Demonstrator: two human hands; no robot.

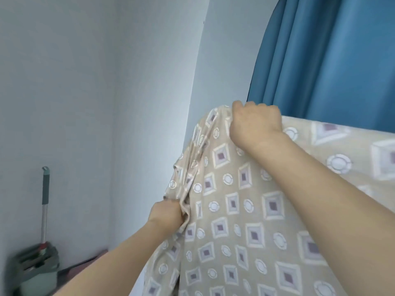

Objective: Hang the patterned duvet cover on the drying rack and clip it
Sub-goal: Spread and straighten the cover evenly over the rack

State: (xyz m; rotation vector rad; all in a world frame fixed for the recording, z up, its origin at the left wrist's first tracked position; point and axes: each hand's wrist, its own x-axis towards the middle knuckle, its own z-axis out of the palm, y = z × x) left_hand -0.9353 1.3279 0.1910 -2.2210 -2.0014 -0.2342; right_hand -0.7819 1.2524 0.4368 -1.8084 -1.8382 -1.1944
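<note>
The beige duvet cover, printed with white squares and circles, hangs draped from a high line and fills the lower right of the head view. The drying rack under it is hidden by the cloth. My right hand grips the cover's top edge at its upper left corner, fingers curled over the fold. Lower down, my left hand clutches the bunched left side edge of the cover. No clip is visible.
A blue curtain hangs behind the cover at the upper right. Pale walls meet in a corner on the left. A mop stands in a green bucket on the floor at the lower left.
</note>
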